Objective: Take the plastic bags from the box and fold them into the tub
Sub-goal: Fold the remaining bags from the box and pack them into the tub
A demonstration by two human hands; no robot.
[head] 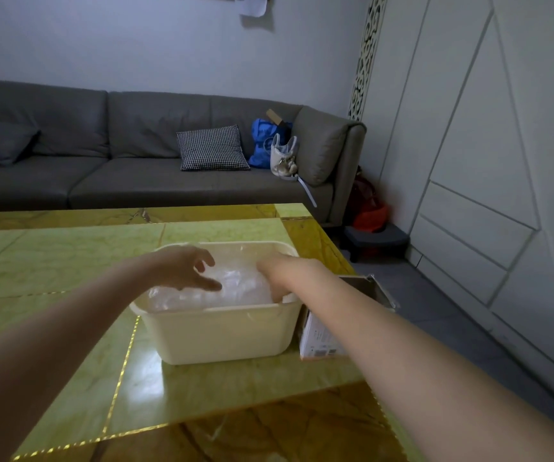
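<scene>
A cream plastic tub (222, 331) stands on the green marble table, filled with clear plastic bags (235, 288). My left hand (185, 266) hovers over the tub's left side, fingers spread and curled, fingertips touching the bags. My right hand (280, 273) reaches down inside the tub at its right wall, its fingers buried behind the rim and among the bags, so its grip is hidden. A cardboard box (322, 338) with open flaps sits right of the tub, partly behind my right forearm.
The table (69, 261) ends close to the box on the right, with grey floor beyond. A grey sofa (135, 155) with a checked cushion and bags lies behind the table. A white panelled wall stands at the right.
</scene>
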